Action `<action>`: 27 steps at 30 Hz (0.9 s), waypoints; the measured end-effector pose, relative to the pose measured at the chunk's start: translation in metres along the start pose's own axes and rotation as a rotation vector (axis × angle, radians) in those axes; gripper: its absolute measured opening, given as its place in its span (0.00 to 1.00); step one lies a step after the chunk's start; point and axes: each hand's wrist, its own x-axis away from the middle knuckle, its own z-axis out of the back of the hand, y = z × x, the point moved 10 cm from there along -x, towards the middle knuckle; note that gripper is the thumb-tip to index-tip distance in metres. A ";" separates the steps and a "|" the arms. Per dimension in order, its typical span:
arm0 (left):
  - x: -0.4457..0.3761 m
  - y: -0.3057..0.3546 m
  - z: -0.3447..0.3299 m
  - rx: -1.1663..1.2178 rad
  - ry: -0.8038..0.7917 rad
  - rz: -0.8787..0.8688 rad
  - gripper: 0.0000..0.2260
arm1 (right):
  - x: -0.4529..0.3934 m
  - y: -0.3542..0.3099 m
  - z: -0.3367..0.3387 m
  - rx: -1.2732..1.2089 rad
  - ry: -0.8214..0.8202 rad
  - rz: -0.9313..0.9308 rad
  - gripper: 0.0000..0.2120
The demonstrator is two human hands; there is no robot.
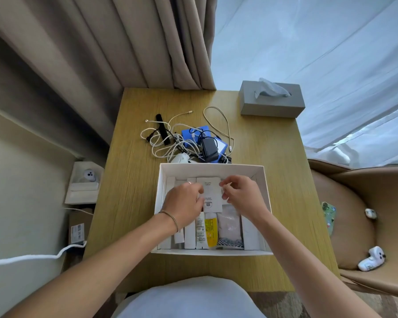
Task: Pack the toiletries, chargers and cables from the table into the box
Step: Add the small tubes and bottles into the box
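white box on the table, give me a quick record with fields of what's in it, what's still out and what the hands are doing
box: open white cardboard box on the wooden table
inside: white tubes and cartons side by side, a yellow tube, a clear plastic bag
left hand: inside the box, touching a white paper sachet
right hand: pinching the sachet's right edge
still out: tangle of white and black cables, black charger, blue case, behind the box
other: grey tissue box at the far right corner
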 end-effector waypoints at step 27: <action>-0.138 -0.112 -0.005 -0.097 -0.425 0.209 0.17 | -0.110 -0.090 -0.028 0.319 -0.151 0.114 0.13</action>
